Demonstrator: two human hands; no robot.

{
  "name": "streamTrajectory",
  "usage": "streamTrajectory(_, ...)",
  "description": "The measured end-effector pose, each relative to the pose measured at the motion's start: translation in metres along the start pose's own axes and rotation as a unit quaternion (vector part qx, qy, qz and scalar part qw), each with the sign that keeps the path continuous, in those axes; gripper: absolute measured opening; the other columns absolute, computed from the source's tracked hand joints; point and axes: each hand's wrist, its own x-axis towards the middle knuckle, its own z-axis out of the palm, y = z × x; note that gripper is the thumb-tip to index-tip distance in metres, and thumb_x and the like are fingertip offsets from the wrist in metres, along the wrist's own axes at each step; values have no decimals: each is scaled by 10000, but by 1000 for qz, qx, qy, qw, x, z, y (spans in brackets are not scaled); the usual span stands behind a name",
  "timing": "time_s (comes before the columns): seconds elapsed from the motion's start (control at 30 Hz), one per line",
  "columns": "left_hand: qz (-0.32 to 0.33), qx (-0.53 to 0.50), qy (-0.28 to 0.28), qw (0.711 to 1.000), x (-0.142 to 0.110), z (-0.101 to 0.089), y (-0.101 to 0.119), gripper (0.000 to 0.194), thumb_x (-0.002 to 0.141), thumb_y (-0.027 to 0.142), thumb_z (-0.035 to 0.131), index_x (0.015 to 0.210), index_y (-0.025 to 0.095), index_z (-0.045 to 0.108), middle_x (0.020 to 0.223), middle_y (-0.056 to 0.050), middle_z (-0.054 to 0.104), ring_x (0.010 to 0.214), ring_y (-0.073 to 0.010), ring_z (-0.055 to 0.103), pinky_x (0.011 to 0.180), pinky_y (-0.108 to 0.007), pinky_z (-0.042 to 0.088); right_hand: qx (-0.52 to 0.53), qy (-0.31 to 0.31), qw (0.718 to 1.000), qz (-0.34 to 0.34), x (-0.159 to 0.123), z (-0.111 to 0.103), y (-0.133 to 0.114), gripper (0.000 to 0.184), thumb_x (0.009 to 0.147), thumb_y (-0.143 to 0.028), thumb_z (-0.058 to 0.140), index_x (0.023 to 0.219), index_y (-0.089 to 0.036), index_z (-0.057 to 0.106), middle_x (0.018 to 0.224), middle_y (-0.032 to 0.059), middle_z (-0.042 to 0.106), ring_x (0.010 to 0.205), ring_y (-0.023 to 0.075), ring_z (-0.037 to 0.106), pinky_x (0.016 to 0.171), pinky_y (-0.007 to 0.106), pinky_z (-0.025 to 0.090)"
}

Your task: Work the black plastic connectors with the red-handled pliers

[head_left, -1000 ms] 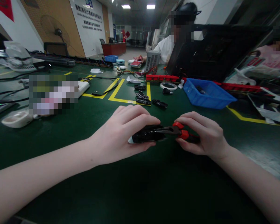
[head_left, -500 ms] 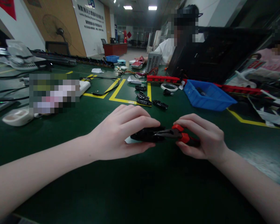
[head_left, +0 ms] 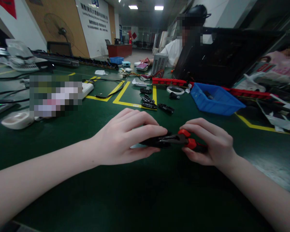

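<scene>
My left hand (head_left: 125, 138) is closed around a black connector part (head_left: 153, 141) held just above the green table (head_left: 135, 199). My right hand (head_left: 209, 143) grips the red handles of a pair of pliers (head_left: 183, 139). The dark jaws of the pliers point left and meet the black part between my two hands. How the jaws sit on the part is hidden by my fingers.
Several loose black connectors (head_left: 149, 101) lie beyond my hands near yellow floor tape lines (head_left: 122, 93). A blue bin (head_left: 215, 98) stands at the right, a white device (head_left: 16, 120) at the left. Two other people sit at the far side, behind a black case (head_left: 222, 54).
My left hand has closed further over the black part, hiding its white end. The pliers have barely shifted. The view has tilted slightly.
</scene>
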Motion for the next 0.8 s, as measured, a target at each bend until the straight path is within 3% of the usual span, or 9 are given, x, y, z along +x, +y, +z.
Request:
streamTrajectory(0.53, 9, 23, -33, 999, -5, 3, -6, 309, 969, 298, 519, 1264, 236, 581, 1137, -92, 627, 993, -205, 603, 863, -339, 473, -5, -18, 1000, -6, 2, 0, 3, 304, 825, -361, 611, 1073, -198, 548, 942, 108, 605, 811, 230, 615, 645, 348, 521)
streamTrajectory(0.8, -18, 2, -100, 995, -10, 13, -19, 290, 995, 293, 474, 1238, 193, 597, 1185, -104, 610, 1044, -211, 591, 889, -343, 463, -14, -84, 996, 17, 2, 4, 8, 277, 847, -393, 584, 992, -157, 590, 899, 107, 624, 725, 203, 605, 605, 332, 493)
